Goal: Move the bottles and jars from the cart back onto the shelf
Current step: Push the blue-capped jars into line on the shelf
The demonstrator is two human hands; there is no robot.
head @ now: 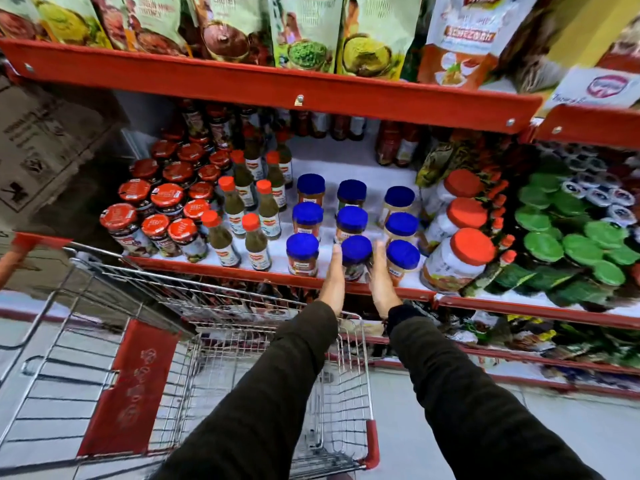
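Blue-lidded glass jar [356,254] stands at the front edge of the red-trimmed white store shelf [346,168], in the middle column of a three-by-three block of like jars, pressed between both hands: the left hand [334,278] lies flat against its left side and the right hand [381,275] against its right, fingers straight and close together. Left of the block stand slim green-sauce bottles with orange caps [242,209] and dark jars with red lids [162,199]. Below the dark-sleeved arms sits the wire shopping cart with red corner guards [242,358], its basket showing no goods.
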